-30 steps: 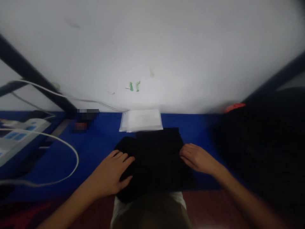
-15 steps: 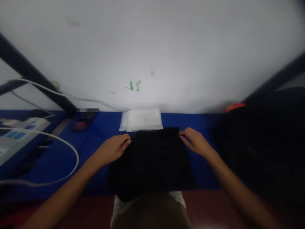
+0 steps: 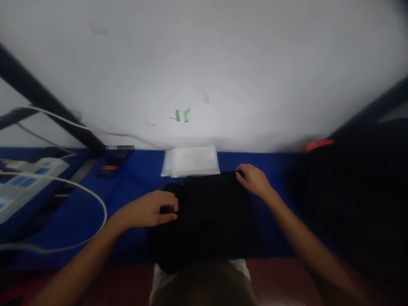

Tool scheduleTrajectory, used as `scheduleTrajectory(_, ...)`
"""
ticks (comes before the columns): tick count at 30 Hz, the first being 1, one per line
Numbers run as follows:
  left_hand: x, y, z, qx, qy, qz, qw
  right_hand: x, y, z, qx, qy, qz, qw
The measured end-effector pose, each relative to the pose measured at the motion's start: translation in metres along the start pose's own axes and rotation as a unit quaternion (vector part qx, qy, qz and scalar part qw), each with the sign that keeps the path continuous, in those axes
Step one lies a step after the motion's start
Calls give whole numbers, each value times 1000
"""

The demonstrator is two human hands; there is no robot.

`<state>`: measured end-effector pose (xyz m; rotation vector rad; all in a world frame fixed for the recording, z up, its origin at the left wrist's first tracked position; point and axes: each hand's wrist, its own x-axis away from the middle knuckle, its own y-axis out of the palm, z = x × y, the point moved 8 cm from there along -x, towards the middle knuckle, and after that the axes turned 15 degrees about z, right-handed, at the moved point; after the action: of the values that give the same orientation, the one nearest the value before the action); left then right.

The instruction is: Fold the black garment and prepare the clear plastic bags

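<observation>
A piece of black cloth [image 3: 210, 216], perhaps a folded garment, lies across the blue surface in front of me and hangs a little over its near edge. At its far right corner my right hand [image 3: 253, 180] pinches the edge between thumb and fingers. My left hand [image 3: 153, 209] rests at the cloth's left side, its fingers curved and its thumb apart from them. Dark fabric shows in the gap between thumb and fingers. Folds are hard to make out in the dim light.
White packets [image 3: 196, 161] lie behind the cloth, by the wall. A white cable [image 3: 103, 208] loops at left, near a white and blue box [image 3: 32, 182]. A dark heap [image 3: 350, 204] with an orange piece [image 3: 318, 144] stands at right. The blue surface [image 3: 127, 187] ends at the front.
My left hand has let go of the far left edge and come down nearer to me, its fingers parting. My right hand has shifted slightly up and left with the cloth's corner.
</observation>
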<state>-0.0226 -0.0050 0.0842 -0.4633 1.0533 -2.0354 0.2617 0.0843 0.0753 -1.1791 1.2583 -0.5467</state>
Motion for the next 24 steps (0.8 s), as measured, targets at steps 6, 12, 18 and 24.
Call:
scheduleTrajectory(6, 8, 6, 13, 11, 1, -34, 999, 5, -12, -21, 39, -14, 38, 998)
scheduleTrajectory(12, 12, 0, -1, -8, -21, 25, 999, 57, -16, -77, -101, -171, -42, 979)
scheduleTrajectory(18, 14, -8, -25, -67, -62, 108, 990, 70, -6, -52, -131, -123, -133, 975)
scheduleTrajectory(24, 26, -8, 6, -141, 25, 177, 974, 84, -42, -66, -312, -117, -220, 917)
